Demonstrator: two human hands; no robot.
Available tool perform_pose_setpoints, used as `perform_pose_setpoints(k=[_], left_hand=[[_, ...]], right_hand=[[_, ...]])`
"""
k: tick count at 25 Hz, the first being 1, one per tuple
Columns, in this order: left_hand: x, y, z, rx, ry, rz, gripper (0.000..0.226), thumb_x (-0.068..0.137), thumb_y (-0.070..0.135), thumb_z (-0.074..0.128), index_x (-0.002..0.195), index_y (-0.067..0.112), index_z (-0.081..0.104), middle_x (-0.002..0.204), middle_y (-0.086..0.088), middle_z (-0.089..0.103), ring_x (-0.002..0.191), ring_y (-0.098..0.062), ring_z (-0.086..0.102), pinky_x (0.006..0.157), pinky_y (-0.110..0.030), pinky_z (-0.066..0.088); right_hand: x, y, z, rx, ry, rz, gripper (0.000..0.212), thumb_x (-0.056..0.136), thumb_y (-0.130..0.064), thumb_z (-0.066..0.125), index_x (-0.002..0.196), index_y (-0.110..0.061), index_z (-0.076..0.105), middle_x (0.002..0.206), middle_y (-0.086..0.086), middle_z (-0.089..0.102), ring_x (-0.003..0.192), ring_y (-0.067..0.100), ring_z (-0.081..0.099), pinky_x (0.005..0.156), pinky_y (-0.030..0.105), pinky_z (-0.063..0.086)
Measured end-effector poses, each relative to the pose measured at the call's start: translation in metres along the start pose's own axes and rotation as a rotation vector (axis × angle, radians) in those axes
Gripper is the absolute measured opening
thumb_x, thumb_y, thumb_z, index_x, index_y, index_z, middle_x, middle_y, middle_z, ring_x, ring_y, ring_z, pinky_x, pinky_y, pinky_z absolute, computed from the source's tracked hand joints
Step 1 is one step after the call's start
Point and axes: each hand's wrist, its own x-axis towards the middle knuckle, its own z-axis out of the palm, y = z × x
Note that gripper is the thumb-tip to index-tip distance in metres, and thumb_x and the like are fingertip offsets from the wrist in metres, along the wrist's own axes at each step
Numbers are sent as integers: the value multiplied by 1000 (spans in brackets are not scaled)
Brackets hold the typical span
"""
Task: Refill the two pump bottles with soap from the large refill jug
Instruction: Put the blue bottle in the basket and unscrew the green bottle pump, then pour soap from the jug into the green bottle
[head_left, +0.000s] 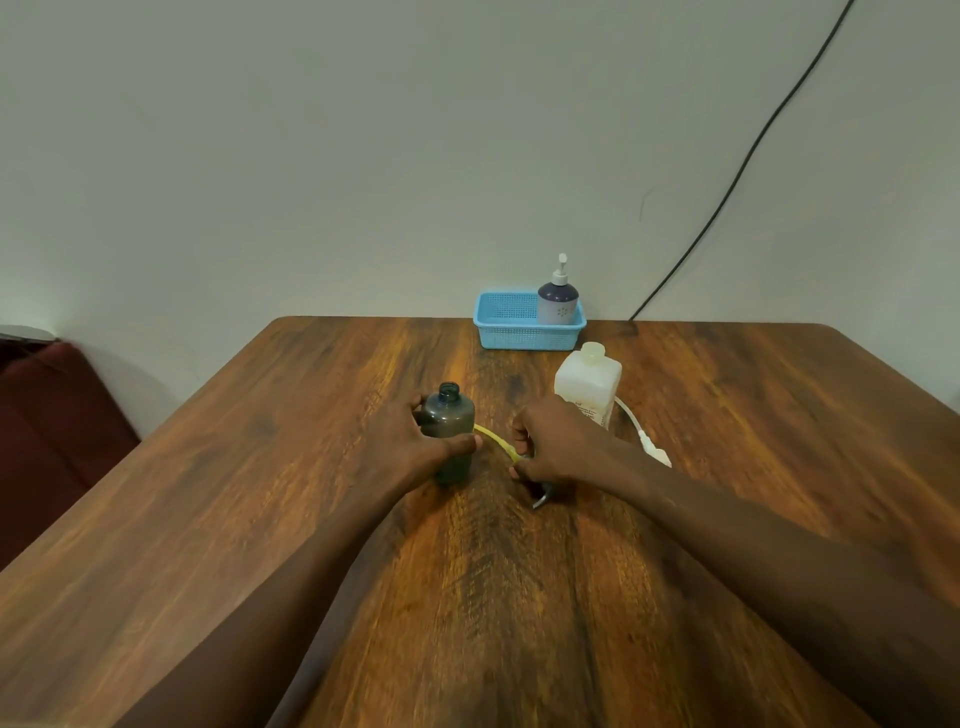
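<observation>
A dark grey pump bottle (448, 421) stands upright at the table's middle with its neck uncapped. My left hand (415, 447) wraps around its body. Just right of it, my right hand (550, 447) holds the bottle's dark pump head (540, 496) low over the table, its yellowish dip tube (496, 441) slanting toward the bottle. The white refill jug (589, 382) stands capped behind my right hand. A second pump bottle (557, 299), purple with a white pump, stands in a blue basket (524, 332) at the far edge.
A white pump with its tube (647, 439) lies on the table right of the jug. A black cable (737, 171) runs down the wall behind. A dark red seat (57, 415) is left of the wooden table (260, 519).
</observation>
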Motion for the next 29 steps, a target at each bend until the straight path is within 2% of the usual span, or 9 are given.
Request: perform_pose_setpoints(k=[3,7,9,11,14,17,20,24,29], left_hand=[[0,2,2,17,-7,22,86,65,54,88,135,15,57,125,0,64,106,-15,60,90,-35,55],[-5,10,2,-19,-17,66,106,49,79,75,135,21,57,126,3,65,109,-15,62,92,-40,57],[-6,15,5,-37,0,85,110,47,83,73,138,24,55,129,6,64,112,-14,62,93,-38,56],[-5,24,11,-79,-4,102,108,51,78,78,141,25,52,132,7,62,114,-13,62,89,-29,56],[-3,41,20,-121,-27,121,86,67,51,89,138,22,51,126,11,59,109,-8,59,73,-10,44],[5,49,30,-136,-25,136,80,68,47,90,134,25,51,128,8,60,113,-12,59,73,-10,43],[13,53,36,-125,-23,154,79,67,48,91,133,26,54,134,3,63,116,-15,61,76,-12,47],[11,57,37,-127,-27,182,74,71,42,89,136,24,56,120,13,59,108,-8,57,73,-10,43],[5,55,40,-113,-36,209,70,72,41,89,134,25,60,106,20,57,89,6,57,71,-8,44]], right_hand=[[-10,1,-8,31,115,-5,14,83,-27,80,81,-19,69,79,-2,69,76,15,67,66,19,52],[-34,11,-46,129,613,-209,17,80,-37,84,83,-23,74,81,-15,67,75,3,56,68,15,43],[-37,27,-64,153,723,-201,24,76,-42,87,88,-26,75,88,-15,65,82,5,54,69,14,39],[-34,49,-75,189,644,-108,44,72,-49,88,108,-30,73,110,-7,68,102,12,59,79,17,47],[-28,78,-74,284,333,1,92,64,-55,91,144,-33,50,147,-5,54,130,14,53,103,33,51],[-20,103,-65,323,89,15,119,56,-60,89,155,-41,25,152,-7,46,132,20,53,108,47,51],[-14,115,-63,448,4,-20,119,58,-47,93,155,-39,25,146,-8,50,130,21,54,106,49,52],[-11,116,-51,611,114,-24,111,49,-50,99,144,-30,46,134,-11,60,124,18,59,94,38,60],[-14,104,-28,803,202,49,102,50,-55,96,132,-33,39,132,0,60,120,22,63,92,39,61]])
